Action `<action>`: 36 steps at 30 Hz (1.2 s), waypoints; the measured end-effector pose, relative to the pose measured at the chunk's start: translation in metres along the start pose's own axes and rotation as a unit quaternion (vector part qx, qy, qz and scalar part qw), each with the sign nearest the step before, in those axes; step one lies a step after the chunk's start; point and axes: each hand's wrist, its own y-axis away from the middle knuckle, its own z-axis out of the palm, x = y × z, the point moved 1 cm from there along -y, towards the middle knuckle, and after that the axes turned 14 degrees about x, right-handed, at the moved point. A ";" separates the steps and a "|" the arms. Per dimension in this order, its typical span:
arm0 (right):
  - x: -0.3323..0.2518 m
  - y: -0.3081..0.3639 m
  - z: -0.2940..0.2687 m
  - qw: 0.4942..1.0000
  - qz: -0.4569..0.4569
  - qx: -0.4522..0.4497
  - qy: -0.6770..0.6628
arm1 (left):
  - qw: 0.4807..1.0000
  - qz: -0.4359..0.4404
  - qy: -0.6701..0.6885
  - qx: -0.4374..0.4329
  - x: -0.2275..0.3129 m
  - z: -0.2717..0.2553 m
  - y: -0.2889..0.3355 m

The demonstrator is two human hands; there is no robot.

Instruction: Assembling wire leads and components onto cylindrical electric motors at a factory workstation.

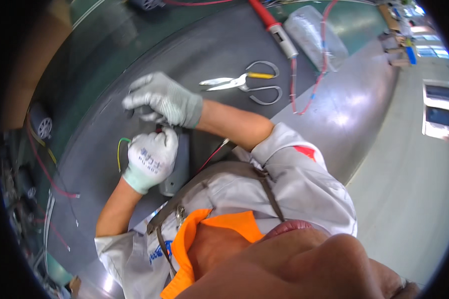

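Note:
My left hand [152,155], in a white glove, is closed at the side of a grey metal housing [174,167] lying close to my body. What its fingers grip is hidden behind the back of the hand. Just above it my right hand [162,99], gloved in white and grey, curls its fingers downward. Something dark shows under those fingers, too unclear to name. A green-yellow wire [119,152] curves out beside my left hand. Right of the housing runs a red wire [212,157] with a pale end. Scissors [242,82] with a yellow mark lie beyond my right forearm, blades pointing left.
At the far side lies a red and white rod-shaped tool [279,37] with a looping red cord [312,99]. Next to it stands a clear plastic container [317,37]. Motors [42,125] and loose wires [60,187] sit along the left. The dark mat [194,50] has a curved edge.

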 end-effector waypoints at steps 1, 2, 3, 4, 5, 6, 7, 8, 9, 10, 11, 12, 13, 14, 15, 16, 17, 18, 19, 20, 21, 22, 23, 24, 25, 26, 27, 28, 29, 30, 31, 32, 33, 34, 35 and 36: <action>-0.002 -0.009 -0.005 1.000 -0.009 0.013 -0.024 | 1.000 -0.020 -0.007 -0.009 -0.004 0.003 0.004; -0.001 -0.010 -0.019 0.998 -0.009 0.033 -0.044 | 0.999 -0.031 -0.023 -0.014 -0.007 0.003 0.003; -0.008 0.007 -0.024 0.995 -0.062 0.065 0.037 | 0.998 -0.052 -0.023 -0.003 -0.002 -0.001 0.003; -0.014 0.015 -0.032 0.982 -0.118 0.086 0.122 | 0.996 -0.079 -0.030 0.012 -0.002 -0.003 0.005; -0.006 0.009 -0.062 0.909 -0.312 0.123 0.249 | 0.995 -0.090 -0.034 0.005 -0.007 -0.006 0.000; -0.017 0.029 -0.079 0.762 -0.454 0.192 0.420 | 0.991 -0.135 -0.008 -0.003 -0.009 -0.010 -0.001; -0.017 0.036 -0.119 0.531 -0.592 0.169 0.582 | 0.984 -0.178 0.012 -0.011 -0.010 -0.019 -0.001; -0.017 0.058 -0.126 0.619 -0.481 0.258 0.564 | 0.982 -0.188 0.001 -0.023 -0.015 -0.019 0.006; -0.016 0.078 -0.146 0.614 -0.382 0.286 0.629 | 0.983 -0.179 0.033 0.005 -0.021 -0.020 0.004; -0.010 0.098 -0.169 0.596 -0.279 0.310 0.686 | 0.983 -0.168 0.061 0.036 -0.026 -0.022 -0.002; 0.006 0.118 -0.191 0.565 -0.310 0.290 0.708 | 0.982 -0.152 0.087 0.066 -0.027 -0.018 -0.008; 0.023 0.132 -0.202 0.533 -0.342 0.267 0.727 | 0.980 -0.138 0.110 0.095 -0.031 -0.009 -0.013; 0.031 0.144 -0.193 0.538 -0.317 0.256 0.738 | 0.976 -0.107 0.128 0.137 -0.037 0.004 -0.013; 0.038 0.161 -0.183 0.542 -0.290 0.244 0.750 | 0.978 0.055 0.105 0.174 -0.047 0.011 -0.014; 0.043 0.181 -0.173 0.547 -0.291 0.227 0.751 | 0.976 0.003 0.187 0.115 -0.051 0.020 -0.023; 0.046 0.193 -0.164 0.549 -0.235 0.233 0.768 | 0.946 -0.102 0.302 0.054 -0.052 0.012 -0.031; 0.050 0.198 -0.160 0.540 -0.174 0.248 0.785 | 0.873 -0.257 0.411 -0.047 -0.061 0.015 -0.048; 0.053 0.201 -0.154 0.507 -0.116 0.251 0.817 | 0.753 -0.406 0.499 -0.142 -0.063 0.012 -0.054; 0.053 0.196 -0.152 0.481 -0.137 0.239 0.832 | 0.722 -0.397 0.560 -0.087 -0.066 0.008 -0.048; 0.052 0.193 -0.150 0.454 -0.154 0.231 0.847 | 0.687 -0.380 0.619 -0.032 -0.071 0.007 -0.042; 0.051 0.188 -0.152 0.455 -0.162 0.222 0.847 | 0.664 -0.323 0.674 0.017 -0.075 0.009 -0.030; 0.049 0.182 -0.156 0.465 -0.189 0.202 0.841 | 0.664 -0.330 0.670 0.025 -0.085 0.026 -0.020; 0.045 0.176 -0.159 0.473 -0.216 0.180 0.835 | 0.704 -0.192 0.673 0.120 -0.097 0.046 -0.009; 0.039 0.177 -0.165 0.471 -0.217 0.176 0.836 | 0.723 -0.043 0.659 0.203 -0.098 0.047 -0.011; 0.032 0.181 -0.170 0.570 -0.227 0.170 0.771 | 0.722 -0.046 0.658 0.207 -0.095 0.048 -0.004; 0.028 0.183 -0.172 0.661 -0.235 0.162 0.694 | 0.622 -0.208 0.738 0.159 -0.083 0.035 -0.004; 0.021 0.184 -0.165 0.812 -0.122 0.240 0.518 | 0.490 -0.359 0.787 0.105 -0.078 0.027 -0.004; 0.021 0.184 -0.176 0.926 -0.055 0.237 0.290 | 0.490 -0.359 0.787 0.111 -0.081 0.024 -0.006; 0.014 0.178 -0.172 0.933 -0.049 0.207 0.291 | 0.438 -0.399 0.801 0.086 -0.082 0.024 -0.010; 0.006 0.169 -0.167 0.940 -0.042 0.174 0.289 | 0.384 -0.440 0.809 0.060 -0.081 0.024 -0.012; 0.005 0.159 -0.166 0.941 -0.041 0.171 0.289 | 0.383 -0.442 0.809 0.063 -0.078 0.024 -0.012; 0.005 0.146 -0.161 0.948 -0.038 0.111 0.296 | 0.389 -0.451 0.799 0.087 -0.076 0.021 -0.013; 0.005 0.133 -0.157 0.952 -0.035 0.050 0.300 | 0.395 -0.460 0.787 0.111 -0.076 0.020 -0.013; 0.003 0.122 -0.148 0.952 -0.036 0.050 0.300 | 0.396 -0.460 0.787 0.111 -0.078 0.022 -0.013; -0.001 0.111 -0.130 0.914 -0.062 -0.001 0.402 | 0.362 -0.430 0.821 0.102 -0.080 0.026 -0.011; -0.005 0.104 -0.113 0.861 -0.087 -0.053 0.498 | 0.326 -0.399 0.852 0.093 -0.080 0.029 -0.008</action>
